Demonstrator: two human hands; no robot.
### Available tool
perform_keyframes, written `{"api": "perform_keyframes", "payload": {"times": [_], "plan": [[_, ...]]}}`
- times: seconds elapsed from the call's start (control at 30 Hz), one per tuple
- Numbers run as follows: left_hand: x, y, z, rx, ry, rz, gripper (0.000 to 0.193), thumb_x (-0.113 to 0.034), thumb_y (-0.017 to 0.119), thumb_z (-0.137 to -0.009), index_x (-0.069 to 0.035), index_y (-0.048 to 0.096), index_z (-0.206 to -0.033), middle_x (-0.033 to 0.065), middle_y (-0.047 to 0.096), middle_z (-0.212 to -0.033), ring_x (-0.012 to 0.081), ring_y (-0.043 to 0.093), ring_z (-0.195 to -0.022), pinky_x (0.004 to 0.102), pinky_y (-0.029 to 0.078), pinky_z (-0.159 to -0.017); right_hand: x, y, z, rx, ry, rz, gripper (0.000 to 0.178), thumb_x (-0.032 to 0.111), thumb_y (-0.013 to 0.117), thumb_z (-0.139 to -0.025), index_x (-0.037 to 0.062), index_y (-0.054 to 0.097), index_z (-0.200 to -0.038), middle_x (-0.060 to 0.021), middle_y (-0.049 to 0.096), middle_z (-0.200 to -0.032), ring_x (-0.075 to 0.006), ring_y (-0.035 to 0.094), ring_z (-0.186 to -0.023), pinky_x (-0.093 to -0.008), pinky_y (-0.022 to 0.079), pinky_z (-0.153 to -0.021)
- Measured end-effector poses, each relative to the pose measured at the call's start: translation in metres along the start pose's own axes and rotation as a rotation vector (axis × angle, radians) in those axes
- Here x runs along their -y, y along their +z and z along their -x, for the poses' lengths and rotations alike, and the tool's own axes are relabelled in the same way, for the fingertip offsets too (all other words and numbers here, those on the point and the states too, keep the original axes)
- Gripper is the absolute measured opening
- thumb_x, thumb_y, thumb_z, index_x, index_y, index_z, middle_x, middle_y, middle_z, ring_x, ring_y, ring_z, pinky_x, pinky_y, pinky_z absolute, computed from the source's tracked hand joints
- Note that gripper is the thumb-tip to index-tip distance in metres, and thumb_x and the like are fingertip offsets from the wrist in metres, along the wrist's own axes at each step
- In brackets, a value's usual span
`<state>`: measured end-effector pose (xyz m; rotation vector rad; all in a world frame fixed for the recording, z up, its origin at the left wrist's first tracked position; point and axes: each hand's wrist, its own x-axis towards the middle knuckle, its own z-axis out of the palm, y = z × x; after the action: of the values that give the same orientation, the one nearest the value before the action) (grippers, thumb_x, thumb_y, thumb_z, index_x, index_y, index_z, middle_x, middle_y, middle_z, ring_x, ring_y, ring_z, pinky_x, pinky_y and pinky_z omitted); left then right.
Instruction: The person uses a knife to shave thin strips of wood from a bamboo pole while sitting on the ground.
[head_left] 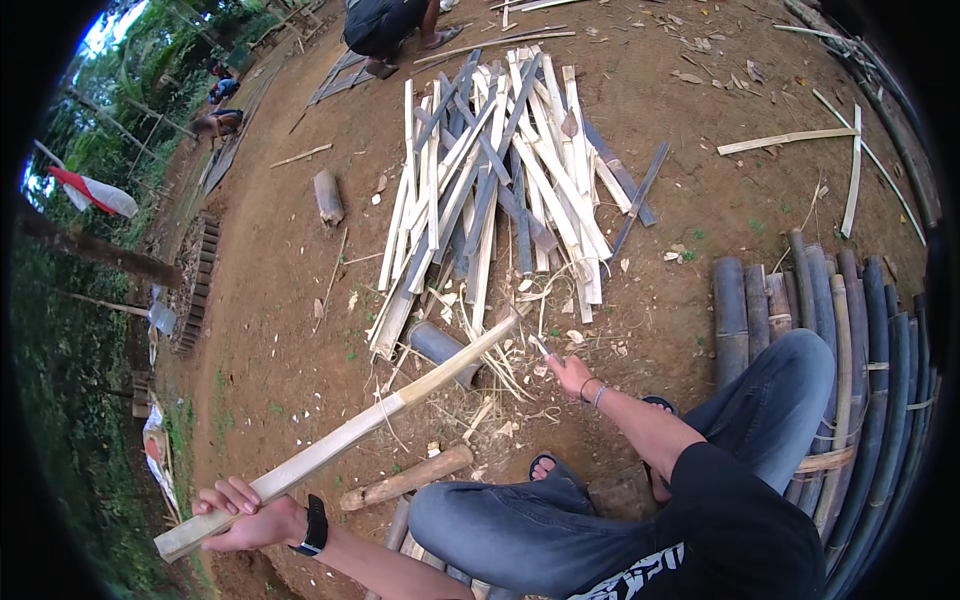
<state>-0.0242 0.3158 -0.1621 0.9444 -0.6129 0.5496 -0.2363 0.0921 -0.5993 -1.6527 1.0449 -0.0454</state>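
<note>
My left hand (245,515) is closed around the near end of a long, pale split-bamboo strip (330,440). The strip slants away to the right, and its far part looks yellower. It passes over a short, dark bamboo section (440,350) on the ground; whether they touch I cannot tell. My right hand (573,375) grips a knife (540,346), its thin blade pointing up and left, a little apart from the strip's far end. The handle is mostly hidden in my fingers. Thin shavings (500,365) lie around the blade and strip. Beyond rests a big heap of split-bamboo strips (490,180).
Dark bamboo poles (870,400) are stacked at my right. A short wooden log (407,477) lies by my left knee, and a bamboo stub (328,197) farther off. Loose strips (785,140) lie far right. One person (390,30) crouches beyond the heap; others are at far left.
</note>
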Motion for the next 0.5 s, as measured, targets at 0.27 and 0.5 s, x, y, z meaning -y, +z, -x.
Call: {"api": "perform_keyframes", "payload": {"times": [0.27, 0.5], "plan": [[-0.025, -0.002, 0.014, 0.253, -0.063, 0.293, 0.052, -0.059, 0.048, -0.089, -0.011, 0.031, -0.080, -0.0025, 0.026, -0.060, 0.0044, 0.029, -0.040, 0.0176, 0.027, -0.033, 0.135, -0.016, 0.133, 0.232, -0.403, -0.059, 0.061, 0.052, 0.046, -0.092, -0.0016, 0.053, -0.064, -0.0122, 0.047, -0.051, -0.0214, 0.050, -0.050, -0.0429, 0.042, -0.053], [-0.031, 0.016, 0.032, 0.102, -0.028, 0.201, 0.054, -0.064, 0.041, -0.090, -0.011, 0.035, -0.083, -0.0029, 0.024, -0.058, 0.0073, 0.022, -0.047, 0.0214, 0.021, -0.043, 0.072, -0.020, 0.085, 0.148, -0.051, 0.000, 0.057, 0.051, 0.048, -0.092, -0.0026, 0.056, -0.074, -0.0186, 0.054, -0.055, -0.0314, 0.058, -0.053, -0.0448, 0.044, -0.055]]}}
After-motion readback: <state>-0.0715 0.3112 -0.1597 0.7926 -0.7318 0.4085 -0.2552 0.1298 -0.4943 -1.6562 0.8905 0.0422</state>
